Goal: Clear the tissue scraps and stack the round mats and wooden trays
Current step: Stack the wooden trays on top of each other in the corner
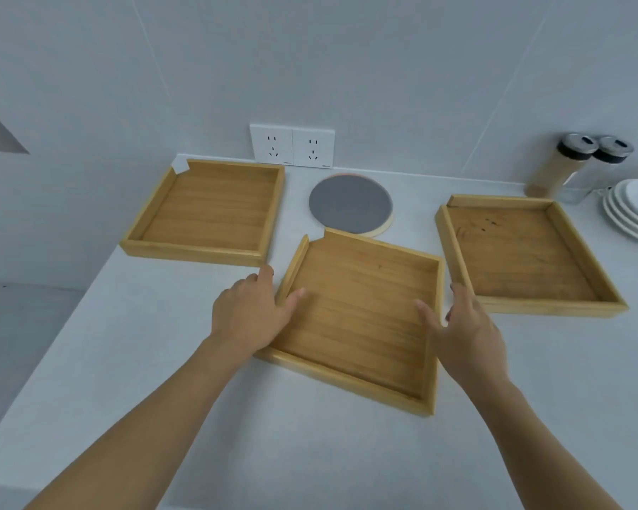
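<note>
Three shallow wooden trays lie apart on the white counter: a left tray (207,211), a middle tray (361,318) turned at an angle, and a right tray (523,255). Behind the middle tray sits a stack of round mats (350,206), grey on top with cream and pink edges below. My left hand (251,312) rests on the middle tray's left wall, thumb inside. My right hand (465,329) is at its right wall, fingers spread, thumb over the tray floor. A small white tissue scrap (180,166) lies at the left tray's far corner.
A double wall socket (292,145) is behind the mats. Two clear jars with dark lids (564,167) and a stack of white plates (634,211) stand at the back right. The counter's left edge (52,347) drops off beside the left tray.
</note>
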### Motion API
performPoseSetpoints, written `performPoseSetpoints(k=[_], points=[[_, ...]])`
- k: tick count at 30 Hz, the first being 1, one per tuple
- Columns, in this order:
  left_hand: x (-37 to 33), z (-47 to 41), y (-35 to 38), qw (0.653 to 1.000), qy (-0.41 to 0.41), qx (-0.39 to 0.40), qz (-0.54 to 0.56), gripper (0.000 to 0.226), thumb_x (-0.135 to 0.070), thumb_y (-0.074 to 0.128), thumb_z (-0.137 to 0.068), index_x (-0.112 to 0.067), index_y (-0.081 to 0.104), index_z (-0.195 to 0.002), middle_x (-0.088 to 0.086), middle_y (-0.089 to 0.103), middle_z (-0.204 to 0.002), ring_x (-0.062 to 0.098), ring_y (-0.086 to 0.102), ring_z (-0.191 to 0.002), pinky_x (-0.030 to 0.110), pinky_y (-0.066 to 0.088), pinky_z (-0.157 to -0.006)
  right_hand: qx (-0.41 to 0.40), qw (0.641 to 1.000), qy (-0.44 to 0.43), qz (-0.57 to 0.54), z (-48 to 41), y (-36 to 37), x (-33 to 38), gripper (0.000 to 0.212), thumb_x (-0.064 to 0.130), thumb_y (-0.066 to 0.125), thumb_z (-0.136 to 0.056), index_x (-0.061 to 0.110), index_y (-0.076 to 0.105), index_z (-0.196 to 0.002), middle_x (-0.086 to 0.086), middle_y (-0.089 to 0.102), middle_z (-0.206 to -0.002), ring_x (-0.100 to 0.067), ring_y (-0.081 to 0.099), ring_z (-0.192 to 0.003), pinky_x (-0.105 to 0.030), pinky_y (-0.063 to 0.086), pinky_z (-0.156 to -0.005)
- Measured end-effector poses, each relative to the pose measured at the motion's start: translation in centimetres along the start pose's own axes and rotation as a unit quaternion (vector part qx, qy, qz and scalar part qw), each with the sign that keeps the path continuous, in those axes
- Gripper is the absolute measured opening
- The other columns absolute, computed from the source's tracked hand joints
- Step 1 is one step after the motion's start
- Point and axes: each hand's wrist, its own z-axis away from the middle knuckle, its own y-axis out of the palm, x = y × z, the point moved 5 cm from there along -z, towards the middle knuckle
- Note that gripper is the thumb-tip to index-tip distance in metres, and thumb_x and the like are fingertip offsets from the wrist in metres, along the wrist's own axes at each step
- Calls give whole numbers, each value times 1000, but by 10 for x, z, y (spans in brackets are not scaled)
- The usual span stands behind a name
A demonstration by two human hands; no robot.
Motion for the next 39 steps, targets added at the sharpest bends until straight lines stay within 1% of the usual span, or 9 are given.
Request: performPoseSetpoints(k=[5, 8, 12, 15, 23, 28, 32, 35, 39], points=[[3, -2, 19, 999, 4, 32, -30, 46, -52, 33, -92, -14, 42, -116, 5, 60, -106, 26, 59, -90, 33, 45, -66, 65, 995, 51, 63, 8, 13, -14, 61, 53, 40, -91, 9, 34, -131, -14, 62, -111, -35, 60, -100, -38, 44, -73], [6, 0, 26, 999, 17, 36, -22, 34, -41, 33, -96, -11, 42, -109, 7, 60, -97, 27, 56, -78, 32, 41, -61, 95, 992, 64, 55, 11, 24, -20, 52, 49, 39, -93, 8, 38, -124, -16, 62, -104, -36, 59, -94, -36, 39, -68], [3, 2, 28, 999, 38, 25, -6, 23, -31, 31, -98, -10, 37, -93, 6, 54, -82, 25, 48, -66, 33, 37, -58, 106, 993, 53, 16, 11, 35, -23, 22, 29, 35, -96, 7, 40, -93, -11, 54, -80, -31, 52, -73, -38, 42, -65], [2, 6, 27, 999, 41, 26, 15, 21, -30, 29, -99, -12, 33, -87, 3, 50, -77, 24, 49, -65, 33, 38, -58, 101, 994, 39, 19, 9, 34, -22, 19, 21, 33, -94, 9, 35, -79, -6, 48, -66, -27, 49, -63, -36, 40, -59], [17, -3, -16, 998, 10, -46, 45, 23, -31, 31, -98, -12, 37, -86, 2, 52, -75, 27, 48, -66, 33, 37, -61, 49, 998, -36, 5, -13, 9, 15, 16, 17, 37, -93, 4, 41, -85, -11, 52, -63, -35, 55, -63, -41, 46, -58], [47, -31, -49, 995, -16, -83, 58, 25, -32, 33, -97, -11, 45, -92, 6, 58, -75, 28, 54, -69, 35, 40, -62, 48, 995, -88, 24, -41, 6, 70, 14, 20, 37, -94, 7, 38, -89, -12, 56, -72, -32, 55, -67, -37, 43, -58], [82, -61, -71, 992, -34, -99, 67, 23, -31, 35, -97, -12, 46, -93, 2, 53, -73, 23, 52, -67, 33, 37, -56, 47, 992, -114, 19, -68, 21, 122, 17, 19, 37, -93, 5, 40, -85, -5, 46, -63, -28, 49, -61, -35, 40, -56], [112, -83, -81, 993, -52, -100, 43, 21, -31, 35, -97, -12, 41, -89, 3, 51, -74, 25, 47, -67, 34, 35, -60, 65, 991, -117, 14, -83, 39, 158, 16, 20, 36, -93, 6, 39, -86, -7, 49, -69, -30, 53, -66, -35, 41, -57], [155, -119, -88, 993, -76, -90, 11, 24, -31, 35, -97, -9, 42, -89, 10, 57, -84, 33, 53, -76, 36, 39, -64, 87, 990, -114, 15, -102, 70, 202, 16, 21, 35, -93, 7, 38, -85, -10, 53, -77, -32, 56, -72, -37, 43, -61]])
